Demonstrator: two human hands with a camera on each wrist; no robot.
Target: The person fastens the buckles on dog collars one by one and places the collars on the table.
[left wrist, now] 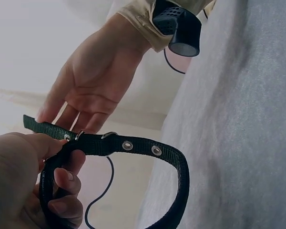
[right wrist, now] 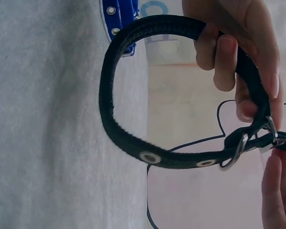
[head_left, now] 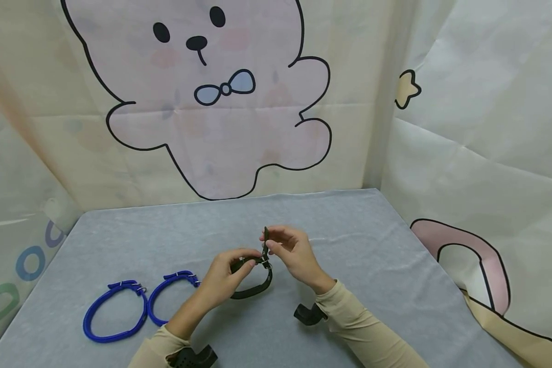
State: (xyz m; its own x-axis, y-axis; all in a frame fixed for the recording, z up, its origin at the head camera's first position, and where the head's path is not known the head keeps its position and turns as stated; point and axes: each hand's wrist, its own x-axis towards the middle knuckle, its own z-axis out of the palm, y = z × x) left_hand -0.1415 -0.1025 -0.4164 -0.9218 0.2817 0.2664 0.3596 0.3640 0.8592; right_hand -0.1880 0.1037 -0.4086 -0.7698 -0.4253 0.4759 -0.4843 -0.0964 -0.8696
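A dark green collar (head_left: pixel 250 293), bent into a loop, is held up between both hands over the table. My left hand (head_left: pixel 224 274) grips the band close to its metal buckle (right wrist: pixel 271 125), fingers curled round the webbing. At the other side, my right hand (head_left: pixel 295 256) pinches the strap's free end (left wrist: pixel 32 125), which passes through the buckle and points upward in the head view. Metal eyelets (left wrist: pixel 127 145) line the band, and a D-ring (right wrist: pixel 235 162) hangs beside the buckle. In the right wrist view the right fingers show only partly at the edge.
Two blue collars (head_left: pixel 91 327), fastened into loops, lie side by side on the grey cloth-covered table (head_left: pixel 340 220) at the left. My left forearm partly covers the nearer one. Printed fabric walls (head_left: pixel 349 153) stand behind and at both sides.
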